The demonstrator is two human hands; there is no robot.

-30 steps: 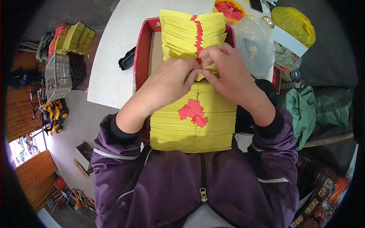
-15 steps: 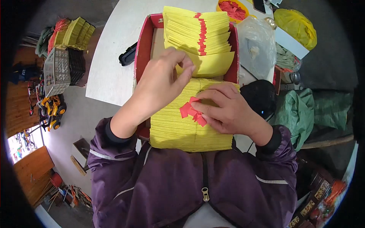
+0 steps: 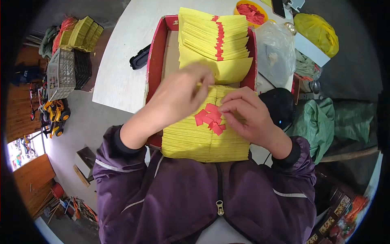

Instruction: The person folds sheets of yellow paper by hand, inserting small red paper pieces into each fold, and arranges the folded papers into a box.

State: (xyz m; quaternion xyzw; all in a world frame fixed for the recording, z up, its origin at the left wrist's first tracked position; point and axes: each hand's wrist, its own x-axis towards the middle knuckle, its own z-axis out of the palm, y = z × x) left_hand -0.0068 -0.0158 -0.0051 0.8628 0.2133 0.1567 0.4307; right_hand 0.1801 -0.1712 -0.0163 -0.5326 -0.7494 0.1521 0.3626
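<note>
A thick stack of yellow paper sheets [image 3: 195, 144] lies in front of me, partly in the red box [image 3: 153, 77]. Small red paper pieces [image 3: 210, 118] sit loosely on top of it. My right hand [image 3: 254, 118] has its fingertips drawn together at the right edge of these pieces; what is between them is too small to make out. Above the stack's left part is my left hand [image 3: 180, 91], its fingers curled and blurred by motion. Just beyond it, fanned yellow sheets [image 3: 199, 34] with a line of red pieces along them lean in the box.
An orange bowl of red pieces [image 3: 250, 14] stands at the table's back right, near a clear plastic bag [image 3: 276, 51]. A black object [image 3: 140, 59] lies left of the box on the white table [image 3: 118, 77]. Another black item [image 3: 276, 105] is to the right.
My right hand has drawn back slightly right from the red pieces, uncovering more of them. My left hand has shifted a little down and right. The view has moved slightly.
</note>
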